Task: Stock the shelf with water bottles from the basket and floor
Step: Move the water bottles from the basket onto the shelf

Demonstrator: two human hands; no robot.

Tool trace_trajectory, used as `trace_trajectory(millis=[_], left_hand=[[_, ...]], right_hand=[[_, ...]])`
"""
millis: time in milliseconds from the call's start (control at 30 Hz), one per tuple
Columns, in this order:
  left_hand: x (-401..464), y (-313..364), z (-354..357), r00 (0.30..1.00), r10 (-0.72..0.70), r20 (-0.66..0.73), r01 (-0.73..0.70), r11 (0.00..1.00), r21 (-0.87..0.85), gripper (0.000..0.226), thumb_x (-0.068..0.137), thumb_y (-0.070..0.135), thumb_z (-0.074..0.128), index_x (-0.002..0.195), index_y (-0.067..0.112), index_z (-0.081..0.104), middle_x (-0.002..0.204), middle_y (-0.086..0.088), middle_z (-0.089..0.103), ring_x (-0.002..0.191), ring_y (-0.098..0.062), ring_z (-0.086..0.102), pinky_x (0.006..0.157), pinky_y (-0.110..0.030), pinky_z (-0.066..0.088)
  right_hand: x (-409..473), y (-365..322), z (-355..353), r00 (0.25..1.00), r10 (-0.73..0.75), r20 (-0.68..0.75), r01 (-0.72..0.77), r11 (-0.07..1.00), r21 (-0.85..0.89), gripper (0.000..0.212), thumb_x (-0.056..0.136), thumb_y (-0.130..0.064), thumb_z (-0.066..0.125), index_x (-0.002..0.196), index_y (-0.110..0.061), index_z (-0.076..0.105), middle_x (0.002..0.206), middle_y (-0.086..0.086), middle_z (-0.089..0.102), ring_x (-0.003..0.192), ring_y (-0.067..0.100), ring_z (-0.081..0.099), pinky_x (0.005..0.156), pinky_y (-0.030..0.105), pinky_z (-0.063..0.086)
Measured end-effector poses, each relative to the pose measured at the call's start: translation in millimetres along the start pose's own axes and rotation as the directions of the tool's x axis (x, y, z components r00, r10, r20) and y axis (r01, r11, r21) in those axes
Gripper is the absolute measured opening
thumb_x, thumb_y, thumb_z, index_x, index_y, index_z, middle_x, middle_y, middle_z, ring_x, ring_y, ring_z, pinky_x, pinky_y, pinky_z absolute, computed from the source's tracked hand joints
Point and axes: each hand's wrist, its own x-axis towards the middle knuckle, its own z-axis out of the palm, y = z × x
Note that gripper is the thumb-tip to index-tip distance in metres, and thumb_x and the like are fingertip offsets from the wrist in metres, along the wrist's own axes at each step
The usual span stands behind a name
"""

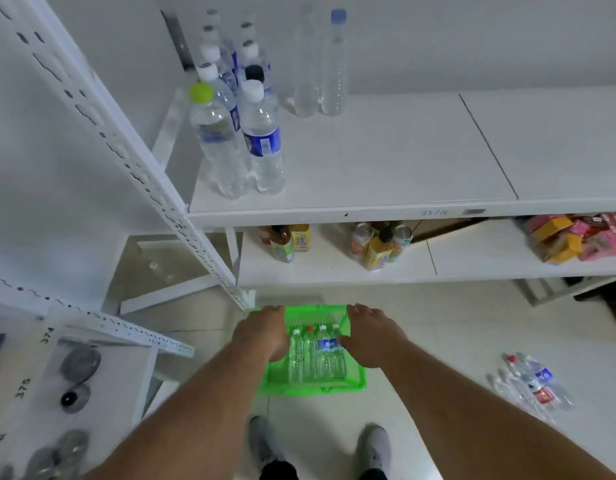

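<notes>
Both hands down over the green basket (313,384) on the floor — left hand (265,332) at its left edge, right hand (370,336) at its right edge, probably reaching for the water bottles (317,355) lying inside; grip of either hand impossible to tell; more loose bottles (531,382) on the floor to the right; upright bottles (244,133) already grouped at the shelf (386,161)'s left end — space kept free beside them.
</notes>
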Motion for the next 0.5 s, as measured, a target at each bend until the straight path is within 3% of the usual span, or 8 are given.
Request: trace_trajectory(millis=[100,267,500], left_hand=[[29,-35,28,0.996,0.0,0.094,0.005,0.998,-0.055,0.063,0.09,0.026,0.051,0.15,0.024,0.03,0.154,-0.001,0.037,0.136,-0.026,0.043,0.108,-0.04,0.04],[82,-73,78,0.986,-0.007,0.164,0.026,0.993,-0.115,0.059,0.088,0.032,0.052,0.144,0.022,0.037,0.143,-0.005,0.047,0.129,-0.03,0.048,0.104,-0.042,0.044],[190,-88,196,0.972,-0.064,0.224,0.138,0.934,-0.331,0.057,0.084,0.031,0.055,0.139,0.018,0.042,0.134,-0.015,0.056,0.123,-0.034,0.055,0.099,-0.039,0.048]], right_hand=[[18,-22,33,0.995,0.061,0.077,-0.062,0.998,0.011,0.07,0.097,-0.05,0.05,0.151,-0.012,0.029,0.155,0.008,0.037,0.14,0.031,0.038,0.111,0.042,0.038],[69,-41,91,0.976,0.086,0.199,-0.091,0.996,0.019,0.071,0.098,-0.049,0.047,0.153,-0.01,0.027,0.155,0.01,0.037,0.138,0.032,0.04,0.112,0.043,0.037],[185,-11,192,0.95,0.141,0.279,-0.173,0.981,0.093,0.066,0.097,-0.047,0.05,0.15,-0.011,0.032,0.148,0.013,0.045,0.134,0.032,0.046,0.109,0.04,0.041]])
